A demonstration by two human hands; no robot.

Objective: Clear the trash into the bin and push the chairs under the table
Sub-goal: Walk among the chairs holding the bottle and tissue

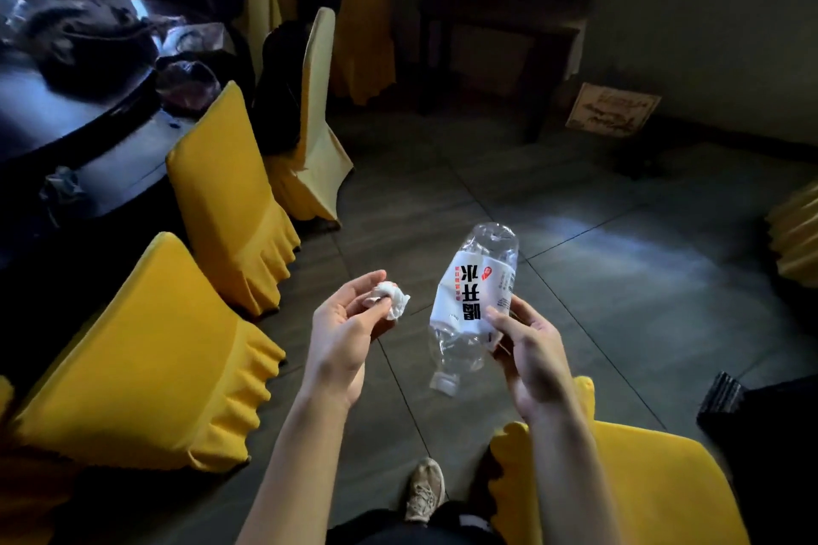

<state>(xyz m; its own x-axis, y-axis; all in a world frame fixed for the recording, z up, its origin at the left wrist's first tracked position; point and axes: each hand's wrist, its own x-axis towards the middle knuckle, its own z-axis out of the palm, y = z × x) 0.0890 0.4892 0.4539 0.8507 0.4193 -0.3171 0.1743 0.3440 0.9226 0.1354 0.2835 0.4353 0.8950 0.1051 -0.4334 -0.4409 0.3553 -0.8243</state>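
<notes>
A: Two loads: left hand pinches a crumpled tissue, right hand grips a crushed water bottle, mid-frame.
B: Risk?
A: Loose fingertip holds; either may drop. No bin in view, and yellow-covered chairs at left crowd the walkway.

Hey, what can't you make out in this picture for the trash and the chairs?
Head view only:
Bin: none in view.
Table: dark and blurred; the heap on it is unidentifiable.
Chair at lower right: cut off by the bottom edge.
Bottle: right hand covers one side.
</notes>
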